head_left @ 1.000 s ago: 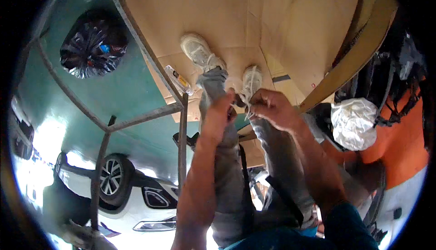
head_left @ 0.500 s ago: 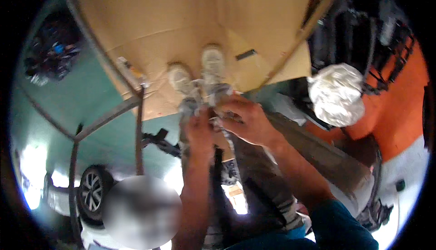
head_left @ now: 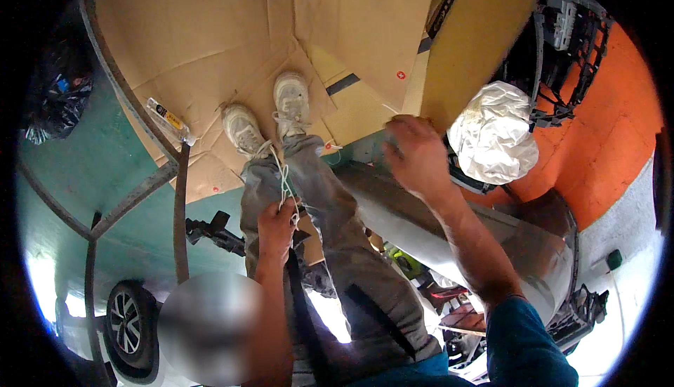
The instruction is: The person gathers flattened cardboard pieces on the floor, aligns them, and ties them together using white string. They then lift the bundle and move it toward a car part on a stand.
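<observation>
My left hand [head_left: 276,227] is closed around a bundle of thin white string [head_left: 283,176] in front of my shins. Strands run up from its fingers toward my beige shoes [head_left: 242,130], and loose ends hang below the fist. Farther right, my right hand [head_left: 419,154] is raised apart from the string, its fingers bent and spread from the thumb, with nothing plainly held. It is nearest to a crumpled white plastic bag [head_left: 495,133] and the cardboard's edge. Under my shoes lie flattened cardboard sheets [head_left: 189,29].
A metal frame [head_left: 137,197] stands at the left, with a clear packet [head_left: 170,120] beside it. A grey panel [head_left: 400,208] leans to the right of my legs. Black plastic parts [head_left: 562,71] lie at the far right, a wheel [head_left: 128,324] at lower left, a black bag [head_left: 63,99] at far left.
My hands were together at the string; the right has moved away to the right and up. My left hand has come slightly nearer and left, still on the string. The view has shifted.
</observation>
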A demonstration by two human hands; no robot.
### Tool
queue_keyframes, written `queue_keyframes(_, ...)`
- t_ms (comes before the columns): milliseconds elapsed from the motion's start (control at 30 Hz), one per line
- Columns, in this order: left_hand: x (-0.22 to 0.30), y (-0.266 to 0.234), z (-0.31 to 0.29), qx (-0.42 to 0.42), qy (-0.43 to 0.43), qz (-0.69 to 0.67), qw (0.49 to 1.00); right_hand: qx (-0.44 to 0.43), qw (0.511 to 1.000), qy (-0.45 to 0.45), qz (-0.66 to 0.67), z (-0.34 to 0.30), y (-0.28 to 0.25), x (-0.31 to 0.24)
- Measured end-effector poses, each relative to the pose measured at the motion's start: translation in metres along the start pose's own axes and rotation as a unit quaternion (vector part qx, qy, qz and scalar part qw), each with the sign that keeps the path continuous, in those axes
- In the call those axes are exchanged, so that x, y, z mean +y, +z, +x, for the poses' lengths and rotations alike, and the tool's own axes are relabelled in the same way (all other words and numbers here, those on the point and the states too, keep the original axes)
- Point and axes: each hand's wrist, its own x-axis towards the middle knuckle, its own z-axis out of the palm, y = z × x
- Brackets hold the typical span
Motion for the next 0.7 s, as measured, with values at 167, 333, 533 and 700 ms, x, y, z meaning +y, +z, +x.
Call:
queue_keyframes(167,-0.003,-0.004,-0.005,-0.010,0.005,-0.017,1.000,0.066,0.984,0.144,0.087,-0.029,-0.028,0.031)
queue_keyframes(333,-0.031,-0.018,0.006,0.010,0.111,0.082,0.990,0.064,0.946,0.178,0.262,-0.055,-0.003,0.035)
queue_keyframes(533,-0.026,-0.024,-0.015,0.071,0.034,0.075,0.994,-0.060,0.843,0.180,0.504,-0.087,0.075,0.028)
queue_keyframes(700,-0.053,-0.027,-0.003,0.090,0.058,0.124,0.987,-0.109,0.880,0.251,0.389,-0.110,0.174,0.010)
